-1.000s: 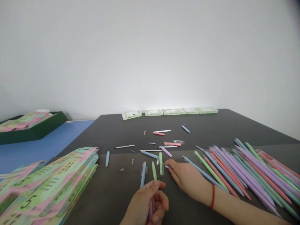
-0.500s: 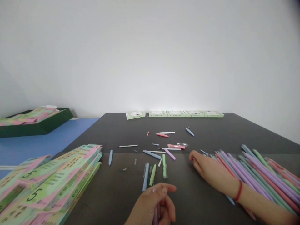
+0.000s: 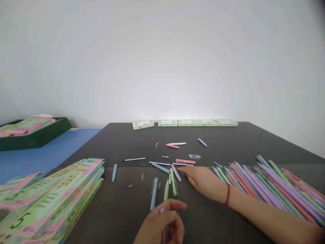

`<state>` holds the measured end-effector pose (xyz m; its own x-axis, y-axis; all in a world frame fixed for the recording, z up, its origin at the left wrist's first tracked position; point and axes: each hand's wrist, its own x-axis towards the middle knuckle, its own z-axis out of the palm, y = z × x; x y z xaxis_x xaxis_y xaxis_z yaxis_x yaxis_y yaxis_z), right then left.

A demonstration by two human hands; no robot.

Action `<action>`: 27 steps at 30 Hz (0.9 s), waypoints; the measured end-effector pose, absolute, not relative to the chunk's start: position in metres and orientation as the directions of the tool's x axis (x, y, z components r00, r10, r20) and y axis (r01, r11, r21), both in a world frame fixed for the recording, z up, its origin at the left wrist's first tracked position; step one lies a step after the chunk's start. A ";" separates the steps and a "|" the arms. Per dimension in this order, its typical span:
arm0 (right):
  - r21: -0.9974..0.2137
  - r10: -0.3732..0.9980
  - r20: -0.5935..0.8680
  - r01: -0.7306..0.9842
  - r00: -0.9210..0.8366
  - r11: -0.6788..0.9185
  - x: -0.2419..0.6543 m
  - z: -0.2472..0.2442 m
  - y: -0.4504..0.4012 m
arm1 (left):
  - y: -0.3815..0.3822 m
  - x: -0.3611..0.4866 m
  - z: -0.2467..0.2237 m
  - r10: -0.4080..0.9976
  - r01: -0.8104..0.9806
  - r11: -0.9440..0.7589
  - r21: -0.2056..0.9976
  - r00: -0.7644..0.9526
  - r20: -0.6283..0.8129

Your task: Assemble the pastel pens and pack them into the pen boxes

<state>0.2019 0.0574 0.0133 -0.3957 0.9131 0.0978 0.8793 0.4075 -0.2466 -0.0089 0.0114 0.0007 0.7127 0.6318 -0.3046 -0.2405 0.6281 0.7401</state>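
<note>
Tabletop, head view: dark surface before a pale wall.
Left hand: curled around a purple pen barrel, low in view.
Right hand: fingertips just beside a loose purple piece; cannot tell whether they grip anything.
Pen parts: green barrel and blue barrel lie beyond the left hand.
Pen pile: right.
Printed packets: left.

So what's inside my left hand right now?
Your left hand curls around a slim purple pen part; only short stretches of it show. The hand covers the rest, so whether anything else is tucked inside can't be seen.
</note>
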 end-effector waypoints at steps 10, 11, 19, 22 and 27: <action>-0.169 0.972 0.110 0.960 -0.205 0.222 0.225 0.028 0.075 | 0.009 -0.009 -0.001 0.641 -0.222 0.601 0.768 0.708 -0.296; -0.172 0.972 0.109 0.959 -0.207 0.223 0.220 0.029 0.074 | 0.008 -0.009 -0.001 0.639 -0.217 0.603 0.767 0.708 -0.302; -0.234 0.987 0.028 0.959 -0.159 0.161 0.169 0.027 0.074 | 0.008 -0.013 -0.004 0.644 -0.182 0.576 0.797 0.702 -0.305; -0.250 0.986 -0.003 0.955 -0.167 0.160 0.159 0.023 0.070 | 0.010 -0.013 -0.007 0.642 -0.186 0.569 0.801 0.709 -0.291; -0.284 0.977 -0.016 0.938 -0.211 0.198 0.155 0.022 0.060 | 0.012 -0.012 -0.011 0.603 -0.175 0.596 0.784 0.743 -0.292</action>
